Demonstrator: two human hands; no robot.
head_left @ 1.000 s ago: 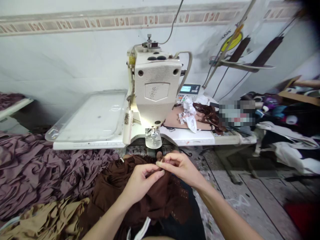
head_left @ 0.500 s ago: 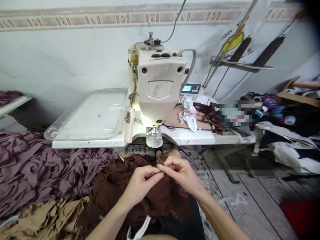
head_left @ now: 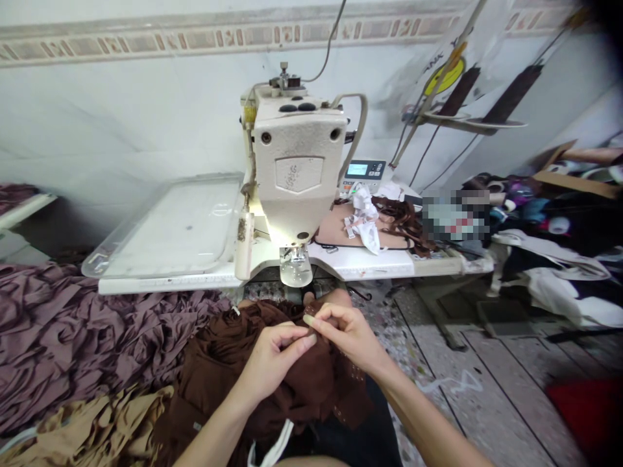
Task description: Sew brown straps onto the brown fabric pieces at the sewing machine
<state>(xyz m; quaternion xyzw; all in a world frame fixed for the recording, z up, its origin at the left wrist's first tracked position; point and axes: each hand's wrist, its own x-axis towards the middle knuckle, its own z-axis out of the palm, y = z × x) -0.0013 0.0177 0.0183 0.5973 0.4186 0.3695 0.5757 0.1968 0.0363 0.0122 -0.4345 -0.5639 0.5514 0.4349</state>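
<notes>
Fingers (head_left: 321, 315) pinch brown fabric edge (head_left: 311, 357) near presser foot (head_left: 295, 267).

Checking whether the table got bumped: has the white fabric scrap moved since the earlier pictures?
No; the white fabric scrap still lies just below the control panel, unshifted.

My feed bright, evenly lit. Lamp glow under sewing machine head (head_left: 292, 227), hot spot on presser foot (head_left: 294, 267). Soft glare across clear plastic table (head_left: 165, 227). Wall border (head_left: 146, 40) bowed by wide lens. Dark blur (head_left: 606, 19) in top right corner. Pixelated patch (head_left: 455, 215) over table's right end.
</notes>
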